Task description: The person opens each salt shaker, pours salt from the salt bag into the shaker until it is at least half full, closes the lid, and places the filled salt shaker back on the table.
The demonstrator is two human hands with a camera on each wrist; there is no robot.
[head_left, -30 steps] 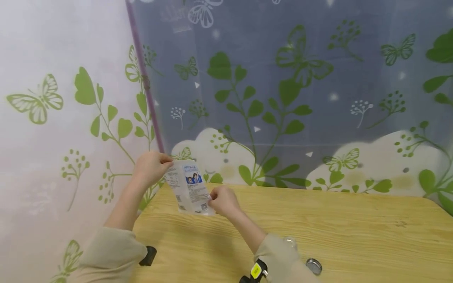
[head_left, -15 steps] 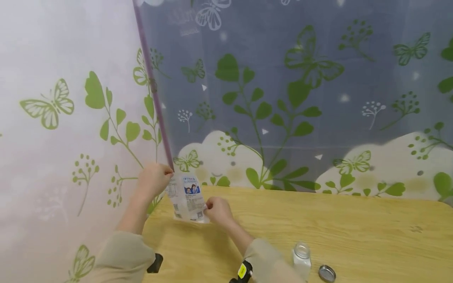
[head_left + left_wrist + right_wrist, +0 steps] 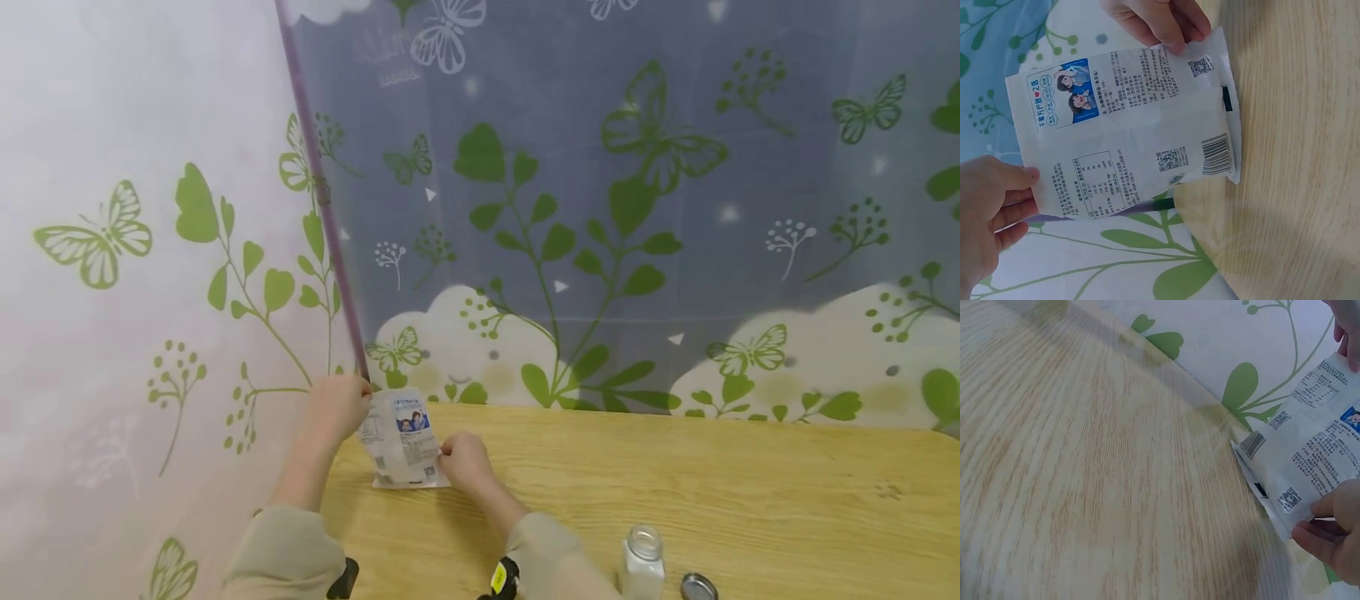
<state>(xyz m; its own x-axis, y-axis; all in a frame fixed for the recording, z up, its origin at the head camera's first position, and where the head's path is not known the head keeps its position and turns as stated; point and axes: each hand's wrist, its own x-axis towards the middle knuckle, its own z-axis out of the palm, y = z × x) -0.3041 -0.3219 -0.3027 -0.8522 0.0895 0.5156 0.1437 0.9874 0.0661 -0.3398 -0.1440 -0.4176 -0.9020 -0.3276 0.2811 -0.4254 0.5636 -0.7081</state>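
Observation:
A white plastic pouch [image 3: 401, 442] with printed text, barcodes and a blue picture stands upright at the table's back left, its bottom edge at the tabletop. My left hand [image 3: 339, 408] pinches its upper left corner between thumb and fingers. Lower down on the opposite side, my right hand [image 3: 467, 462] pinches the pouch's edge. The left wrist view shows the pouch [image 3: 1129, 131] nearly whole, with the left thumb on its printed face. In the right wrist view, my right hand [image 3: 1338, 531] grips it near a square code.
A glass jar [image 3: 642, 562] with white contents stands uncapped at the front, right of my right sleeve. Beside it lies a round metal lid [image 3: 697, 586]. Patterned curtains [image 3: 562, 208] rise behind and left of the wooden table [image 3: 750, 500].
Both hands have lowered the pouch until its bottom edge meets the tabletop. The jar, earlier mostly behind the right sleeve, has come into view as the arm and head view shifted.

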